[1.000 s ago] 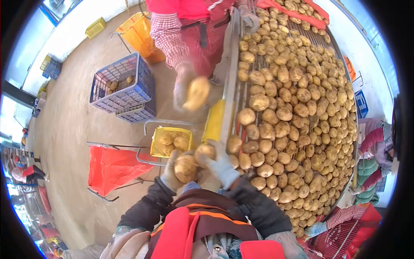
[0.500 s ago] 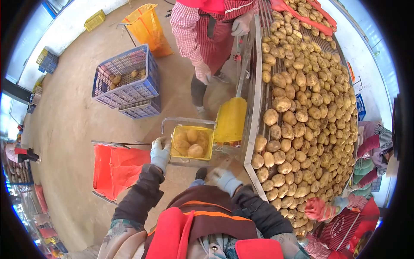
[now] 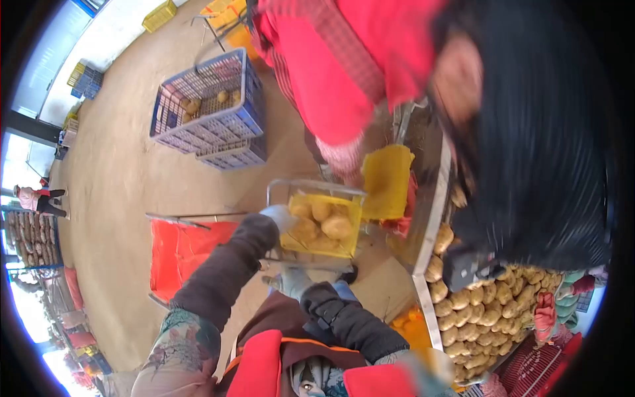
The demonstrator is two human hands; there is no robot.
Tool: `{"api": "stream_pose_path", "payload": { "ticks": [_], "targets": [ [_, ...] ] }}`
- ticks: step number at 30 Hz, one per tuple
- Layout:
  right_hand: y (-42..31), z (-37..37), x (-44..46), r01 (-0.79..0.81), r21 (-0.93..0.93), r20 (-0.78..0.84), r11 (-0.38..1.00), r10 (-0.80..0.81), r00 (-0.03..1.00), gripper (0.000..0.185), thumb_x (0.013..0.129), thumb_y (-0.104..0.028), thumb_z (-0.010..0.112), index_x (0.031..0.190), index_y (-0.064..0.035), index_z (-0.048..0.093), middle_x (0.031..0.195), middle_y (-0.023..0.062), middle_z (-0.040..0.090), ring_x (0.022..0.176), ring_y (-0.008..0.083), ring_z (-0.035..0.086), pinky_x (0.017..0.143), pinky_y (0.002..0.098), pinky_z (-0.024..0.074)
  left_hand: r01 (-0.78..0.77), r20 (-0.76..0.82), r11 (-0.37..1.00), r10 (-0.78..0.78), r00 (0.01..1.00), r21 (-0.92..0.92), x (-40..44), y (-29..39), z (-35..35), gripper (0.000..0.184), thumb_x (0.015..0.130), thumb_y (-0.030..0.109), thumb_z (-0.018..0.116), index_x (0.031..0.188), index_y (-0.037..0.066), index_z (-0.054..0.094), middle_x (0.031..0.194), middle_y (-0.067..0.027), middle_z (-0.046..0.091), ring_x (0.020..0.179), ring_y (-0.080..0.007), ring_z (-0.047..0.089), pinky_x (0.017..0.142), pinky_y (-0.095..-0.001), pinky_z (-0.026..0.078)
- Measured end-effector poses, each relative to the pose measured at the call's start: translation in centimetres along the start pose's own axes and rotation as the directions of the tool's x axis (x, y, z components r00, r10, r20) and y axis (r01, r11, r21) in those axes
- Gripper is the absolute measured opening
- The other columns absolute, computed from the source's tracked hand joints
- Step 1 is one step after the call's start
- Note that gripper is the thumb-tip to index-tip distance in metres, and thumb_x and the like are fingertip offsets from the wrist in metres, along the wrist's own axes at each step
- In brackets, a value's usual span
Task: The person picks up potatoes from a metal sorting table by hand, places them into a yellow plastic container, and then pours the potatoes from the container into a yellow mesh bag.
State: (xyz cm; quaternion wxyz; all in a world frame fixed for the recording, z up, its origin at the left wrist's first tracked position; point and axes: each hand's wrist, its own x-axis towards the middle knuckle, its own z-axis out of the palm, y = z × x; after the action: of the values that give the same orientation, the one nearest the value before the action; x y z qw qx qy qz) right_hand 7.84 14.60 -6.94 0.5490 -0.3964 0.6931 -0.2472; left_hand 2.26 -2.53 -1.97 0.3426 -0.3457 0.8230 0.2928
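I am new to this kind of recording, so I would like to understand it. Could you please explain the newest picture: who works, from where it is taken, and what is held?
There is no machine arm here: a person works with two gloved hands. The camera sits on their head and looks down, through a lens that curves everything.

The left hand is at the left side of a yellow basket with potatoes in it; whether it grips is unclear. The right hand is near the basket's lower edge, with nothing visible in it.

At right, many more potatoes lie on a metal-edged table, partly hidden by another person leaning in.
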Motion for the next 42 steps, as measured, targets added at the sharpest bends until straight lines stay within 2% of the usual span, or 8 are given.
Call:
{"api": "stream_pose_path", "payload": {
  "ticks": [5, 18, 20, 22, 25, 27, 32, 42],
  "targets": [
    [-0.3, 3.7, 5.1, 0.414, -0.278, -0.574, 0.867, -0.495, 0.652, 0.043, 0.083, -0.041, 0.067, 0.114, -0.0128, 0.058, 0.115, 0.0128, 0.059, 0.103, 0.0354, 0.057, 0.089, 0.0486, 0.0442, -0.091, 0.137, 0.995, 0.085, 0.987, 0.041, 1.2, -1.6, -0.3, 0.046, 0.087, 0.044, 0.056, 0.104, 0.003, 0.068, 0.106, -0.0218, 0.066, 0.103, -0.0351, 0.062, 0.088, -0.0414, 0.047],
    [-5.3, 6.7, 8.6, -0.4, 0.852, 0.069, 0.339, 0.685, 0.726, 0.035, 0.09, -0.035, 0.057, 0.111, -0.0085, 0.062, 0.109, 0.0101, 0.067, 0.105, 0.027, 0.061, 0.089, 0.0367, 0.0459, -0.379, 0.134, 0.89, 0.42, 0.898, -0.253, 5.1, -5.0, 4.8, 0.05, 0.089, 0.046, 0.052, 0.101, 0.0, 0.068, 0.101, -0.0229, 0.067, 0.098, -0.0382, 0.063, 0.083, -0.043, 0.048],
    [-7.6, 1.9, 5.5, 0.54, 0.796, -0.061, 0.274, -0.851, 0.522, 0.041, 0.097, -0.032, 0.048, 0.119, 0.001, 0.058, 0.106, 0.0131, 0.065, 0.093, 0.0196, 0.063, 0.078, 0.0304, 0.0502, -0.343, 0.119, 0.856, 0.415, 0.902, -0.387, 7.3, -5.7, 4.4, 0.051, 0.089, 0.047, 0.052, 0.1, 0.0, 0.068, 0.099, -0.0239, 0.067, 0.097, -0.0387, 0.063, 0.082, -0.0433, 0.048],
    [-6.0, 6.3, 1.5, -0.005, 0.962, 0.151, 0.272, -0.517, 0.842, 0.033, 0.095, -0.031, 0.05, 0.109, -0.0032, 0.06, 0.101, 0.0104, 0.066, 0.087, 0.0222, 0.064, 0.073, 0.032, 0.0499, -0.266, 0.087, 0.835, 0.347, 0.934, -0.482, 7.0, -4.8, 3.5, 0.051, 0.088, 0.046, 0.052, 0.099, -0.001, 0.067, 0.095, -0.0256, 0.066, 0.094, -0.0389, 0.064, 0.08, -0.044, 0.048],
    [-11.1, -2.6, -1.0, -0.482, 0.419, 0.627, 0.77, 0.138, 0.766, 0.023, 0.092, -0.027, 0.054, 0.098, -0.0075, 0.062, 0.093, 0.0083, 0.067, 0.072, 0.0272, 0.064, 0.067, 0.036, 0.051, -0.26, 0.07, 0.844, 0.329, 0.942, -0.469, 5.9, -4.3, 3.9, 0.049, 0.088, 0.045, 0.055, 0.099, -0.001, 0.067, 0.094, -0.0248, 0.067, 0.092, -0.0379, 0.064, 0.079, -0.0432, 0.048],
    [-8.5, -8.4, -1.6, 0.598, -0.119, 0.207, 0.793, -0.569, 0.796, 0.021, 0.09, -0.025, 0.055, 0.094, -0.0052, 0.062, 0.082, 0.0138, 0.062, 0.075, 0.0311, 0.062, 0.068, 0.0403, 0.0508, -0.273, 0.014, 0.852, 0.312, 0.95, -0.447, 7.7, -4.6, 5.7, 0.044, 0.087, 0.042, 0.059, 0.097, 0.0, 0.068, 0.09, -0.024, 0.067, 0.09, -0.0369, 0.065, 0.078, -0.0412, 0.049],
    [-12.9, -21.1, 8.8, -0.029, -0.829, -0.429, 0.558, -0.603, 0.673, 0.037, 0.086, -0.032, 0.059, 0.112, -0.0056, 0.06, 0.1, 0.0155, 0.064, 0.093, 0.0316, 0.06, 0.082, 0.0401, 0.047, -0.336, -0.101, 0.351, 0.545, 0.832, -0.874, 10.2, -5.2, 7.4, 0.036, 0.07, 0.033, 0.076, 0.098, 0.01, 0.071, 0.084, -0.0131, 0.069, 0.084, -0.0271, 0.066, 0.075, -0.036, 0.05],
    [-10.7, -20.2, 21.2, -0.414, -0.515, -0.174, 0.751, 0.382, 0.908, 0.037, 0.085, -0.021, 0.06, 0.12, -0.0102, 0.059, 0.12, 0.0209, 0.06, 0.114, 0.0312, 0.057, 0.092, 0.0381, 0.0472, -0.434, -0.182, 0.589, 0.438, 0.88, -0.682, 5.6, -4.7, 2.4, 0.051, 0.056, 0.032, 0.084, 0.099, 0.009, 0.07, 0.085, -0.0085, 0.069, 0.082, -0.0223, 0.066, 0.074, -0.0345, 0.05]
  ]
}}
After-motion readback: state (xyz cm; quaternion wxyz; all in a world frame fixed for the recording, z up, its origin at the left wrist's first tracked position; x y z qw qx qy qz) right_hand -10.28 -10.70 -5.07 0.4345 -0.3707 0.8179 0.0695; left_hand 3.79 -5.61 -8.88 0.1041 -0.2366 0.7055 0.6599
